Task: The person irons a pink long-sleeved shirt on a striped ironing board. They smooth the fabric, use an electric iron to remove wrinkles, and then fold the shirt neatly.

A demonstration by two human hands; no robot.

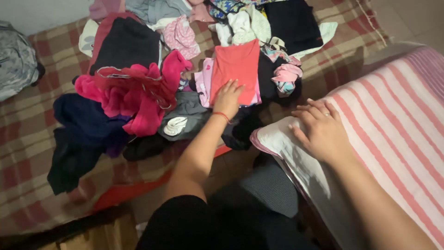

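Observation:
My left hand (227, 98) lies flat, fingers spread, on the lower edge of a folded coral-red garment (236, 69) in the middle of a heap of clothes. A thin red band circles that wrist. My right hand (319, 127) rests palm down, fingers apart, on a pink and white striped cloth (397, 120) with a white end, spread at the right. Neither hand grips anything.
A bright pink fleece garment (138, 92), dark navy clothes (83, 120), a black piece (127, 44), a grey piece (187, 113) and small pink items lie on a brown checked blanket (27, 139). A grey patterned bag (16, 60) sits at the far left.

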